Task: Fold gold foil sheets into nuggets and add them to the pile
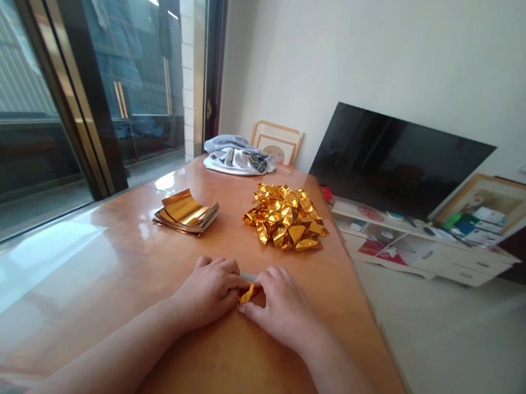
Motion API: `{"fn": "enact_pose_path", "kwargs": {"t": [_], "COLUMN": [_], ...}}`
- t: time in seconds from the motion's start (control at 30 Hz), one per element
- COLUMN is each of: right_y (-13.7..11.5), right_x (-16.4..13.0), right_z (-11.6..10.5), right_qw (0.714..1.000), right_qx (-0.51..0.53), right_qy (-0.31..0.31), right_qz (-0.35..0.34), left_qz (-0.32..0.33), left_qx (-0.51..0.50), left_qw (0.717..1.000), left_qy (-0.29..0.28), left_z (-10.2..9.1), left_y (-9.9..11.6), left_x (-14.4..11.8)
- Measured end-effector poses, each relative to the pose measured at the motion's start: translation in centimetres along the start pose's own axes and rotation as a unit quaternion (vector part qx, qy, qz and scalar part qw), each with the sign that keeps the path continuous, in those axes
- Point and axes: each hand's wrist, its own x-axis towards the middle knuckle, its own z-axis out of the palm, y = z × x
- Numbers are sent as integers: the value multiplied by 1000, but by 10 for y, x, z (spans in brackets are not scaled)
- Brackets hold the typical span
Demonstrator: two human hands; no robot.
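Left hand [207,290] and right hand [284,307] pinching a small gold foil piece [248,293], seemingly folded, mid-table [232,372]; beyond, flat gold sheets [187,212] toward left edge, folded-foil heap [287,217] toward right edge.

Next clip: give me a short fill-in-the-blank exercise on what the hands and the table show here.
1. The left hand and right hand pinch a small piece of ____ foil between them.
2. The flat stack of foil sheets lies to the ____ of the heap of folded foil pieces.
3. Bundled cloth sits at the ____ end of the wooden table.

Missing words: gold; left; far
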Motion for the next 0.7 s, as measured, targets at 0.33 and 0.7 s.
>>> {"fn": "enact_pose_path", "kwargs": {"t": [0.33,0.7], "right_y": [24,34], "right_x": [7,14], "right_z": [9,19], "right_qw": [994,988], "right_qx": [103,101], "right_qy": [19,90], "right_qz": [17,70], "left_qz": [-25,-17], "left_qx": [1,15], "left_qw": [1000,1000], "left_qy": [12,13], "left_z": [2,0], "left_y": [5,7], "left_x": [3,3]}}
